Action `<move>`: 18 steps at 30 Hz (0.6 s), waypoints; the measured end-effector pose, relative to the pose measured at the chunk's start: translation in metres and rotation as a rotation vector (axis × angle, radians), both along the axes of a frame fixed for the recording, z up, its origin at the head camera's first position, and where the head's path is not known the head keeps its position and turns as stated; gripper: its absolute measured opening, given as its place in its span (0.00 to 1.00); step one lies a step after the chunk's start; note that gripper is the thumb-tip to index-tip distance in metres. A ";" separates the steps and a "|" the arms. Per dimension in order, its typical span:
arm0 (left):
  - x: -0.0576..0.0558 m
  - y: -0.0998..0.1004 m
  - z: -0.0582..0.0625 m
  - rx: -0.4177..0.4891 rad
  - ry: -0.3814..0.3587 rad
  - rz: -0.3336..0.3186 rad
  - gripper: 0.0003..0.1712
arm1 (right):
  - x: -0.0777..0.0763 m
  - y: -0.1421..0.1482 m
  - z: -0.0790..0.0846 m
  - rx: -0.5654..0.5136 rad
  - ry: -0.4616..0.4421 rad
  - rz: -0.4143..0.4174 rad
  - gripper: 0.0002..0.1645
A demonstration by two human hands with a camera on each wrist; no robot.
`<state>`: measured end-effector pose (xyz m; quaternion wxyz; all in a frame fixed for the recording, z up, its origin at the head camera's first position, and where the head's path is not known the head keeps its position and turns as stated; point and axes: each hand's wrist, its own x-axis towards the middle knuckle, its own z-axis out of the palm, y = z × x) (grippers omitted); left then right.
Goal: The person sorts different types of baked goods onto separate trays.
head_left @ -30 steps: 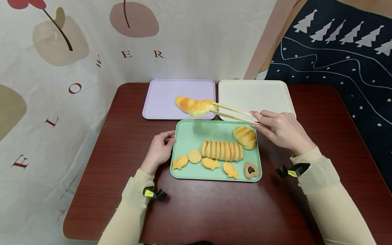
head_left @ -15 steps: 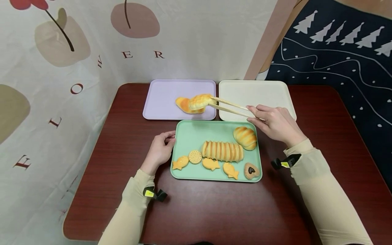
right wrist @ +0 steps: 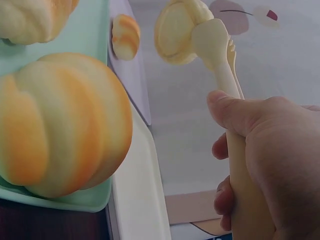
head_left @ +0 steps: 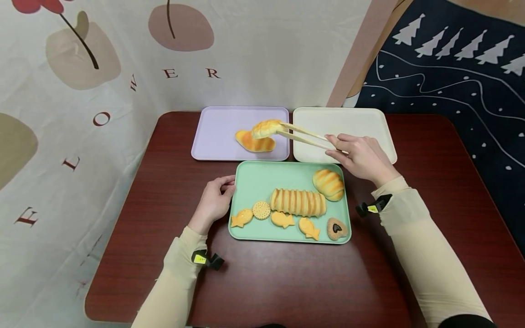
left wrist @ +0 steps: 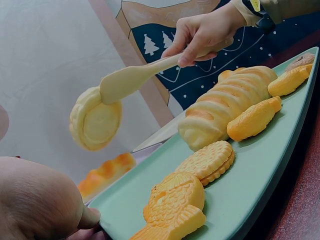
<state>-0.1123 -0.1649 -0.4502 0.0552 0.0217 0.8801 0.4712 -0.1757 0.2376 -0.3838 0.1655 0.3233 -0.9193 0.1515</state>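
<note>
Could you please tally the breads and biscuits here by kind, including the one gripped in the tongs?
Breads: 4 (1 in the tongs, 1 on the purple tray, 2 on the green tray)
Fish-shaped biscuits: 3
Round biscuit: 1
Heart-shaped biscuit: 1
Total: 9

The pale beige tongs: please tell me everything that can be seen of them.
The pale beige tongs, wooden or plastic by look, have two long arms; one ends in a smooth flat paddle, the other shows small teeth. Gripped in mid-air by the person's right hand, they point leftward in the head view, and their tips pinch a round golden-yellow bun.
</note>
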 end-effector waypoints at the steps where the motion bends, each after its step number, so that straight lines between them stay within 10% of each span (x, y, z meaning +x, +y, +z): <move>1: 0.000 0.000 0.000 -0.001 0.000 -0.001 0.20 | -0.001 0.000 -0.001 -0.001 -0.006 -0.005 0.28; 18: -0.001 -0.001 -0.002 -0.010 0.000 0.000 0.19 | -0.021 -0.001 -0.019 -0.010 -0.097 -0.088 0.29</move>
